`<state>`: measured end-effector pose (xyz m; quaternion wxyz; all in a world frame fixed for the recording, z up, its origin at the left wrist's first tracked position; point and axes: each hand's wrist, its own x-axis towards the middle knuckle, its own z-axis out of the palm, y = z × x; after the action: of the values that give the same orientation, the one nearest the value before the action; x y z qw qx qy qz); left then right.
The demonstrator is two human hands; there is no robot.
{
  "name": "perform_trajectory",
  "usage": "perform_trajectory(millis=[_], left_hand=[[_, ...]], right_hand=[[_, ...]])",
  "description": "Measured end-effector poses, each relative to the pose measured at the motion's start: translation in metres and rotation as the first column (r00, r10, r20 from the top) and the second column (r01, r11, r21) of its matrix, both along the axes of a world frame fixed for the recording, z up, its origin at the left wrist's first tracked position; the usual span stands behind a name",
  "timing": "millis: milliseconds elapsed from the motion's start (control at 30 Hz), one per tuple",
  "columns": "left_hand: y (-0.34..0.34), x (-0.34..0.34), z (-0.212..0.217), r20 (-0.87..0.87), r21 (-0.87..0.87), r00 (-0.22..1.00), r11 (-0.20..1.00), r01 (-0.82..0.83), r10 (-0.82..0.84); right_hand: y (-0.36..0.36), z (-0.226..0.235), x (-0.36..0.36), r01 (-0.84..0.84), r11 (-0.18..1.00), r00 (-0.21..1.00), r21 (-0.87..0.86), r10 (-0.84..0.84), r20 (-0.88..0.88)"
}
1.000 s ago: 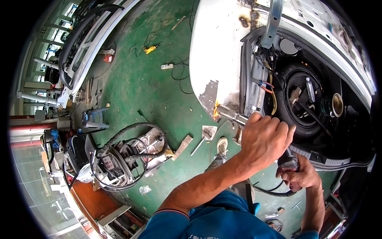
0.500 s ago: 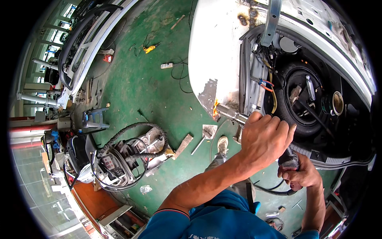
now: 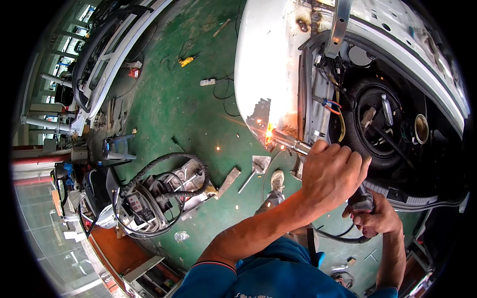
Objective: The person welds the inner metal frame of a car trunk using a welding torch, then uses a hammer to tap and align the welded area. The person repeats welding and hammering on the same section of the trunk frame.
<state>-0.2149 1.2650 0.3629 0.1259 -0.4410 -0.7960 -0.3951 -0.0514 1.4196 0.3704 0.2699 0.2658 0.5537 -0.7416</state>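
Gripping the torch (image 3: pixel 294 144) with left hand (image 3: pixel 332 171) forward and right hand (image 3: pixel 376 215) behind, now throwing fresh sparks (image 3: pixel 269 132) at the panel (image 3: pixel 268 69) just beyond the left hand, apparently burning in earnest.

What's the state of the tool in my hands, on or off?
On: the tool has a bright glow at its tip and sparks around.

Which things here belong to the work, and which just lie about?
In use:
dark-handled silver metal tool, sparking at its tip
white metal car panel

Apparently lying about:
yellow handheld tool
orange-handled pliers
square-ended grey tool
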Motion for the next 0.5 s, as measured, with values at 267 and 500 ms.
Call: perform_trajectory(millis=[267, 500], left_hand=[[0.0015, -0.0002, -0.0011, 0.006, 0.005, 1.000, 1.000, 0.027, -0.027], [-0.0004, -0.0029, -0.0005, 0.003, 0.001, 1.000, 1.000, 0.022, -0.022]], right_hand=[[0.0018, 0.0016, -0.0005, 0.000, 1.000, 1.000, -0.019, 0.001, 0.025], [0.0004, 0.0023, -0.0042, -0.008, 1.000, 1.000, -0.016, 0.008, 0.027]])
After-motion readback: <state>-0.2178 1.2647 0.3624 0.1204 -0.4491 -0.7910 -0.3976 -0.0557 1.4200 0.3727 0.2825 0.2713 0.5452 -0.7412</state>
